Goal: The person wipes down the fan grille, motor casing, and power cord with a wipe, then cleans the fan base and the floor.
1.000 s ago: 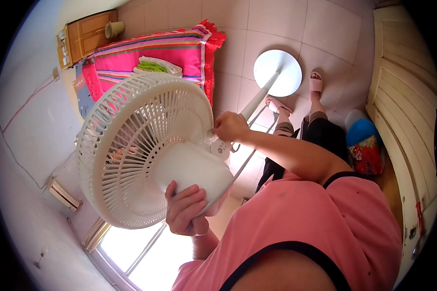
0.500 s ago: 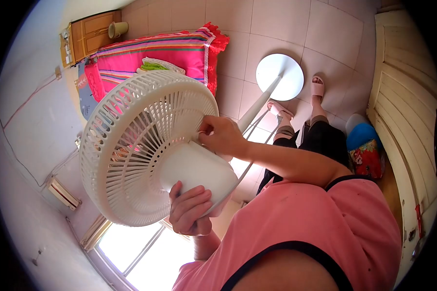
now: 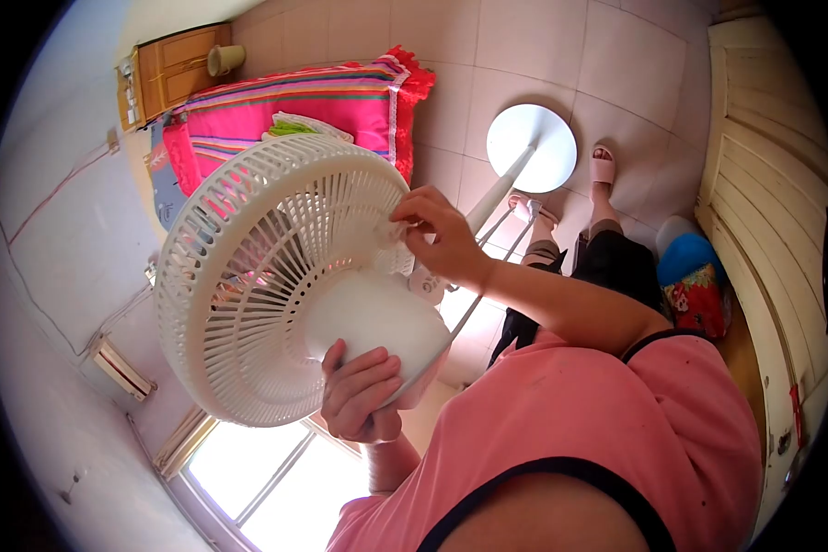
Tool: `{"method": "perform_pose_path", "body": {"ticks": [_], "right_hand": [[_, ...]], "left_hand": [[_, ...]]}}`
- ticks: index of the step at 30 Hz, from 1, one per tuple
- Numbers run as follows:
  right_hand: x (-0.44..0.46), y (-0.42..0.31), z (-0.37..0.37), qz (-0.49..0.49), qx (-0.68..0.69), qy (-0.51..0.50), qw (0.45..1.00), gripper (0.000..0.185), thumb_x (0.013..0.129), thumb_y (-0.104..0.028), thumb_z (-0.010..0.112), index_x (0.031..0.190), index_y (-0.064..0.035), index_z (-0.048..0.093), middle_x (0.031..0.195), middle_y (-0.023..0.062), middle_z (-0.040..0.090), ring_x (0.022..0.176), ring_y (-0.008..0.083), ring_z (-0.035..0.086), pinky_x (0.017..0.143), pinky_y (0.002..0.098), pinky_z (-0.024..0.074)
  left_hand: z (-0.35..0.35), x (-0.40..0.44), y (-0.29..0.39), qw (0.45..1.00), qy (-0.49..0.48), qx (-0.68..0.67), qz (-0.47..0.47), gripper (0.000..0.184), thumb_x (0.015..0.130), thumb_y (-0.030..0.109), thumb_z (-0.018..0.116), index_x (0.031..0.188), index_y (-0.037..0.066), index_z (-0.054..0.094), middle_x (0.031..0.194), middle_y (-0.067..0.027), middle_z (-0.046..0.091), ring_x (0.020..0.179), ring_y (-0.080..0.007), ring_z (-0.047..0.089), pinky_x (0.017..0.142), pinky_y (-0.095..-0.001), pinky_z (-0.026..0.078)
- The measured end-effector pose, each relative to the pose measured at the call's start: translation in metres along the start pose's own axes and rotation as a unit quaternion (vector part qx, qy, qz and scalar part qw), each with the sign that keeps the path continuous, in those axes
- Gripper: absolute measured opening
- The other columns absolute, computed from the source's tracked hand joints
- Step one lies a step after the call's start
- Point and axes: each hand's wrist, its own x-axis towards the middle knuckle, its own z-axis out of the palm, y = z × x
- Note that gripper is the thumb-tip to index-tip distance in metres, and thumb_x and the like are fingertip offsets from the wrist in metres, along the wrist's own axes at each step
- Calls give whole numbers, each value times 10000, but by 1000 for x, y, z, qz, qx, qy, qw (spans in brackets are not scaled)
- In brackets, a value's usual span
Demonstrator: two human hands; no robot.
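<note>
A white fan (image 3: 281, 285) with a slotted cage fills the left centre, its back and motor housing (image 3: 373, 317) turned towards me. My left hand (image 3: 363, 396) grips the housing from below, fingers spread along its lower side. Above the housing, my right hand (image 3: 442, 239) is at the rear of the cage with thumb and fingers bent together; what lies between the fingertips is too small to make out. A white pole (image 3: 501, 198) runs from behind my right hand to a round white base (image 3: 532, 147) on the floor. A grey cord hangs beside the pole.
My feet in pink slippers (image 3: 603, 167) are beside the base. A pink striped cloth (image 3: 313, 101) with red frills covers furniture behind the fan, holding folded green and white cloth. A pale door (image 3: 773, 184) and a red floral bag (image 3: 696, 299) are at right, a bright window (image 3: 276, 478) below.
My right hand has moved over the back of the cage, from near the knob to above it, its fingers lifting. The fan has shifted slightly right; my left hand keeps its hold.
</note>
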Motion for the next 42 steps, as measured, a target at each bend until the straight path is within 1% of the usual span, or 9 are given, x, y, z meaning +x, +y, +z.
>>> {"method": "perform_pose_path", "body": {"ticks": [3, 7, 16, 18, 24, 25, 35, 39, 42], "right_hand": [[-1, -14, 16, -59, -43, 31, 997, 289, 790, 62, 603, 1063, -30, 576, 1028, 64, 498, 876, 184, 556, 825, 292, 469], [1, 18, 6, -56, -59, -8, 997, 211, 771, -6, 658, 974, -44, 615, 960, 87, 529, 794, 217, 608, 752, 312, 520], [6, 64, -31, 321, -27, -69, 944, 185, 816, -84, 606, 991, -28, 595, 861, 95, 640, 794, 195, 613, 700, 314, 476], [7, 80, -24, 340, -59, -95, 934, 249, 826, -114, 605, 1059, -28, 585, 892, 99, 647, 800, 193, 606, 698, 321, 474], [25, 46, -7, 352, -40, -79, 932, 236, 902, -213, 552, 986, -13, 644, 824, 90, 648, 704, 157, 586, 608, 329, 461], [30, 22, -8, 386, -20, -78, 919, 302, 934, -183, 488, 1143, -6, 613, 1017, 72, 650, 984, 137, 573, 862, 274, 444], [74, -60, 24, 1, -106, 6, 994, 405, 924, -93, 431, 1316, -12, 489, 1186, 112, 597, 1104, 194, 543, 969, 273, 394], [73, -29, 16, 93, 77, 58, 991, 378, 889, -68, 454, 1247, 7, 547, 1043, 94, 645, 1001, 175, 578, 914, 282, 427], [71, -1, 2, 156, 12, -6, 988, 345, 886, -58, 473, 1208, -7, 585, 1009, 78, 642, 922, 143, 577, 840, 265, 450]], "left_hand": [[0, 1, 0, 1000, 4, 0, -1, 102, 766, 64, 561, 666, 67, 578, 696, -131, 675, 744, -291, 678, 1000, -531, 402], [1, 0, 1, 1000, 1, 2, 4, 93, 758, 50, 559, 668, 65, 578, 697, -130, 674, 748, -292, 679, 1001, -530, 403], [3, -1, -1, 999, 36, -24, -12, 146, 620, 13, 529, 657, 84, 652, 723, -88, 709, 780, -246, 705, 1001, -477, 396], [1, 2, 0, 1000, 12, -7, 1, 96, 765, 63, 567, 670, 68, 583, 701, -130, 677, 740, -284, 680, 1003, -519, 400], [-1, 4, 5, 1000, -13, -4, -13, 104, 753, 32, 560, 668, 82, 594, 708, -95, 694, 743, -259, 691, 972, -492, 415], [-1, 5, 5, 1000, -3, -3, -10, 104, 753, 32, 560, 668, 82, 594, 708, -95, 694, 743, -259, 691, 972, -492, 415], [-4, 11, 4, 999, -16, -34, 10, 177, 617, 13, 541, 703, 90, 675, 797, -71, 721, 822, -220, 708, 911, -408, 460], [-5, 9, 4, 999, -15, -35, 21, 217, 605, -7, 556, 741, 92, 693, 839, -49, 723, 862, -202, 705, 910, -394, 471], [-6, 8, 3, 999, -8, -33, 31, 219, 616, -8, 568, 767, 93, 691, 865, -50, 722, 883, -198, 700, 911, -395, 477]]}}
